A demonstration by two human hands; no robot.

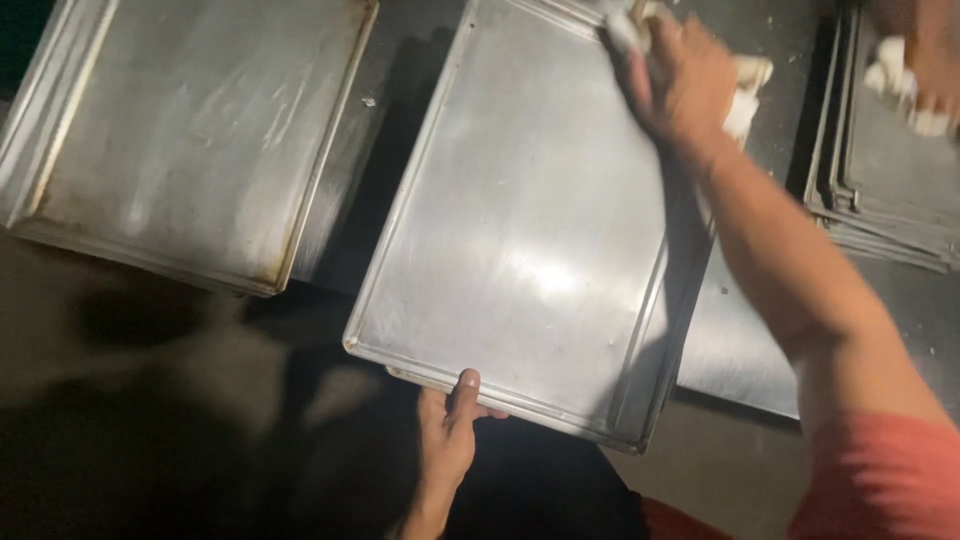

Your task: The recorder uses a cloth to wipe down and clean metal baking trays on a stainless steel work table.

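Now the left hand (447,425) grips the near edge of a large metal baking tray (520,220), with the thumb lying on top of the rim and the other fingers hidden under it, so the hand is closed on the tray. This tray lies slanted in the middle of the view, and its near corner sticks out over the edge of the dark metal table (745,350). The right hand (680,80) is at the far right corner of the same tray; it is closed around a white cloth (745,90) and presses it onto the tray surface (the picture is a bit blurred there, so the exact finger position is not clear). The right arm reaches across the right side of the tray, and a red sleeve (880,480) shows at the bottom right. A second metal tray (190,130), with some brownish marks along its rim, lies to the left, apart from the first one. At the far right stands a stack of trays (880,190), and another person's hand (915,70) with something white is above it.
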